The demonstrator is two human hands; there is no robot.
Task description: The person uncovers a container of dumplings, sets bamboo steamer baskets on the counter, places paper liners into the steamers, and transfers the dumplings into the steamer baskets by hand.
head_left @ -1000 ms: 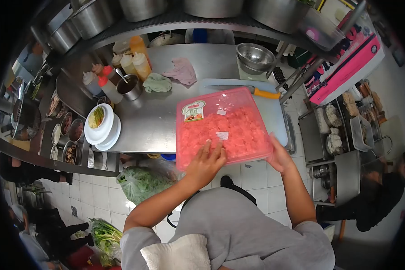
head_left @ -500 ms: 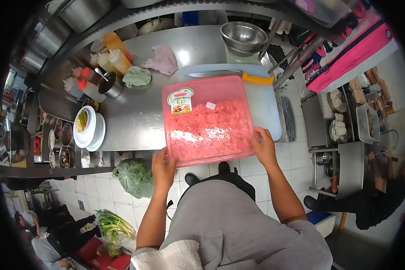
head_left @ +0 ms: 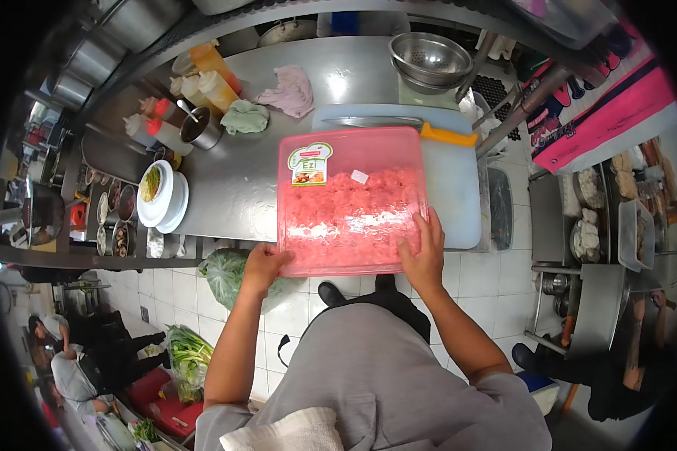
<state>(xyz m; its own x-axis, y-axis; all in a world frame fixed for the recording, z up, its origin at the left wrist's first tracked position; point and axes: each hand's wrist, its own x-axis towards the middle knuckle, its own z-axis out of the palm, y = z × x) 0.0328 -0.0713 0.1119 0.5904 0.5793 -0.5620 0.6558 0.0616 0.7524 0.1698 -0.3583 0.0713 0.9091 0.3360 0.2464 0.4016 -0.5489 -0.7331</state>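
Between my hands is a wide container with a pink lid (head_left: 353, 199), full of pinkish pieces and bearing a green and white label. My left hand (head_left: 265, 267) grips its lower left corner. My right hand (head_left: 424, 254) holds the lower right corner, thumb on the lid and fingers along the side. The container overlaps the steel counter (head_left: 233, 192) and a pale cutting board (head_left: 460, 197). Behind it on the board rests a knife with a yellow handle (head_left: 449, 136).
Steel bowls (head_left: 431, 59) sit at the back right. Squeeze bottles (head_left: 217, 90), cloths (head_left: 288, 92) and stacked white plates (head_left: 160, 197) are on the left. Pots stand on the overhead shelf (head_left: 293, 16). Other people are at the far right and lower left.
My left hand has gone from flat on the lid to the lower left corner. My right hand has shifted inward onto the lid's edge, and the container is straighter.
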